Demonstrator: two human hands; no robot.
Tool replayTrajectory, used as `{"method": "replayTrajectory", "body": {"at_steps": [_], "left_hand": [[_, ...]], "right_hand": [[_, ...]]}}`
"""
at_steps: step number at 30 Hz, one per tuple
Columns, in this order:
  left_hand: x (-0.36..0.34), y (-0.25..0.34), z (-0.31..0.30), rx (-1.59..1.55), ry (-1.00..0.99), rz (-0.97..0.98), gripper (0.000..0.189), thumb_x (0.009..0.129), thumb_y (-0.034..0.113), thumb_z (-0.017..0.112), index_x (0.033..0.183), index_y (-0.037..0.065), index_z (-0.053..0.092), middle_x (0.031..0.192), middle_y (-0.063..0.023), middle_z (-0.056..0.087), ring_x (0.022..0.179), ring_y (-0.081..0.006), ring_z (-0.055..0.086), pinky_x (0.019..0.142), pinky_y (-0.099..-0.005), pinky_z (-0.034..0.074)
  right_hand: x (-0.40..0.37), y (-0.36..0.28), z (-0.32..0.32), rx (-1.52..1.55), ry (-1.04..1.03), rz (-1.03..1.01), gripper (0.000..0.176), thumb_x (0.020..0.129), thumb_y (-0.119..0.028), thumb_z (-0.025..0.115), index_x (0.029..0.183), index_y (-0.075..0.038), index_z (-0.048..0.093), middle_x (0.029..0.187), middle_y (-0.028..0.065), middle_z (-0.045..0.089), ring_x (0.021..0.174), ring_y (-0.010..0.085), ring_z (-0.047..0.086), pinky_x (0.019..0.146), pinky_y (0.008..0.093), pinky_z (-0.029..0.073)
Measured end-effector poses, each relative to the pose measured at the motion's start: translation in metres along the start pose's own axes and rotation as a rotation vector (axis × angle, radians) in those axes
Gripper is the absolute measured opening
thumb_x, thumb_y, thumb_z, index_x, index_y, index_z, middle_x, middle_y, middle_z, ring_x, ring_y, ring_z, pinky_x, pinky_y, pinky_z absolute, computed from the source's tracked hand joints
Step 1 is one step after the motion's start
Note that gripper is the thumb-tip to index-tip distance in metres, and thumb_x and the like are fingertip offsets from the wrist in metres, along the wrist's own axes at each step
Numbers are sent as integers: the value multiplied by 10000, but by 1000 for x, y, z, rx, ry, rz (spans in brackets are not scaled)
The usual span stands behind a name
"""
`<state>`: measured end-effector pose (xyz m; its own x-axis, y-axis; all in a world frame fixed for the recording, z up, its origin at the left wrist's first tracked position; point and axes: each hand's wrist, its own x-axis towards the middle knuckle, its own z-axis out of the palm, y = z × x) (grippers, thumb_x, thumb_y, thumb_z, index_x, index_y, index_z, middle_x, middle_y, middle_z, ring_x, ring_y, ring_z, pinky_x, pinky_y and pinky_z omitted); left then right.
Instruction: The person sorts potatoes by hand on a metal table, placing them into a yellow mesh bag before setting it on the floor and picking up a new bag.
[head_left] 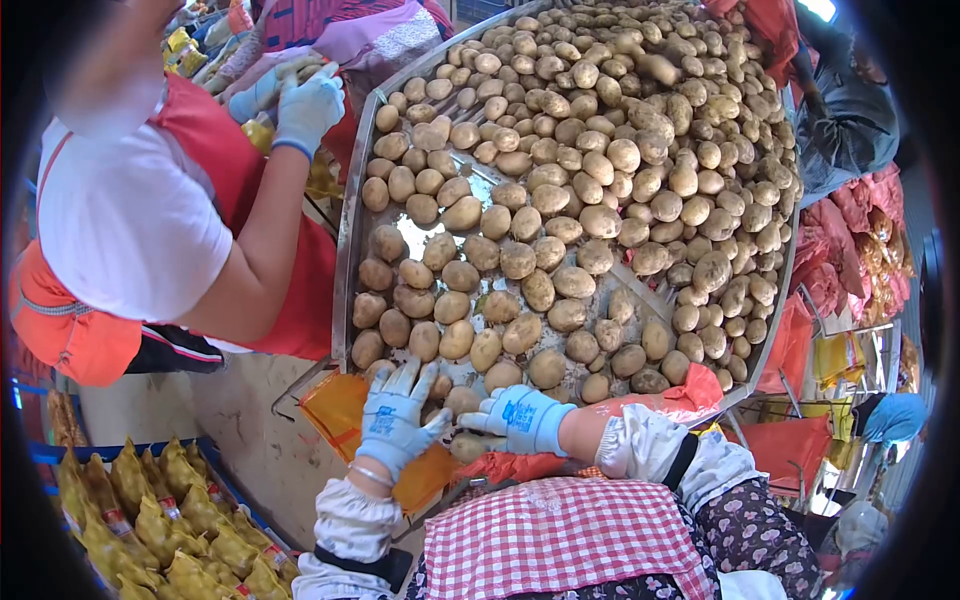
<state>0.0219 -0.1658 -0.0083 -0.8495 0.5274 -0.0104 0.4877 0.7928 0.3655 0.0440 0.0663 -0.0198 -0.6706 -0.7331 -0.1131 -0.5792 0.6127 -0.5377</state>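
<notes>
Many potatoes lie spread over a metal table with a raised rim. At its near edge is my left hand, in a light blue glove, fingers spread over the potatoes there. My right hand, gloved the same way, reaches in from the right with its fingers pointing left beside a potato at the edge. Between the two hands sit a few potatoes. An orange mesh bag hangs below the rim under my left hand, and a red bag lies under my right wrist.
A co-worker in a red apron stands at the left, gloved hands raised together. Filled yellow mesh bags fill a blue crate at the lower left. Red bags and metal frames stand at the right. Another person is at the upper right.
</notes>
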Motion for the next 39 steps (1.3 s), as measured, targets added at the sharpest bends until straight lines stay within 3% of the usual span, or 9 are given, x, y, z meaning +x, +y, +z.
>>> {"method": "replayTrajectory", "body": {"at_steps": [4,8,13,15,20,26,28,32,39], "left_hand": [[14,-21,4,-84,238,-18,481,793,321,613,1198,64,578,1176,-187,583,1088,-342,538,946,-458,399],[66,11,21,98,331,42,575,795,352,606,1303,107,500,1391,-193,410,1273,-384,375,1082,-496,252],[50,22,-7,153,47,171,513,817,370,577,1258,108,550,1346,-203,447,1255,-389,395,1053,-487,302],[70,28,-38,-19,-561,-276,424,827,329,575,1172,83,599,1235,-187,538,1124,-358,512,954,-435,412],[151,46,6,58,358,204,685,796,411,627,1344,52,425,1392,-197,403,1271,-357,391,1080,-448,272],[146,28,38,10,176,1,832,742,488,656,1386,48,367,1436,-201,337,1316,-374,318,1111,-465,201],[117,16,29,83,105,18,782,751,487,650,1346,35,420,1384,-208,399,1272,-371,377,1077,-459,263],[120,16,-7,78,-230,-177,658,776,482,631,1204,-12,555,1188,-211,571,1096,-351,547,932,-424,436],[190,24,18,103,227,65,670,732,437,696,1239,27,544,1342,-200,456,1240,-382,407,1047,-475,306]], "right_hand": [[0,24,-42,-8,296,7,386,810,-292,638,1154,-131,573,982,143,617,897,339,599,779,431,484],[-18,50,-51,-335,596,595,523,812,-364,579,1284,-145,519,1305,242,447,1192,446,429,978,501,372],[-43,39,-31,-167,274,457,614,781,-402,628,1316,-137,487,1402,262,330,1247,510,340,1018,536,336],[-54,54,-33,292,300,302,631,779,-414,631,1322,-133,475,1407,240,336,1252,488,350,1032,536,318],[-41,74,-62,-168,523,749,638,810,-484,570,1354,-177,438,1444,220,299,1319,439,289,1088,539,229],[-76,66,-43,-226,225,484,574,815,-438,574,1315,-169,483,1453,225,282,1327,400,301,1084,531,238],[-81,90,-50,212,543,410,522,805,-357,609,1267,-134,518,1371,239,396,1254,414,394,1046,489,317],[-49,114,-76,-95,736,721,507,796,-302,616,1257,-113,524,1273,263,489,1197,439,442,1028,477,345],[-33,59,-56,203,459,427,561,818,-312,619,1305,-67,491,1304,224,494,1261,395,419,1071,419,323]]}}
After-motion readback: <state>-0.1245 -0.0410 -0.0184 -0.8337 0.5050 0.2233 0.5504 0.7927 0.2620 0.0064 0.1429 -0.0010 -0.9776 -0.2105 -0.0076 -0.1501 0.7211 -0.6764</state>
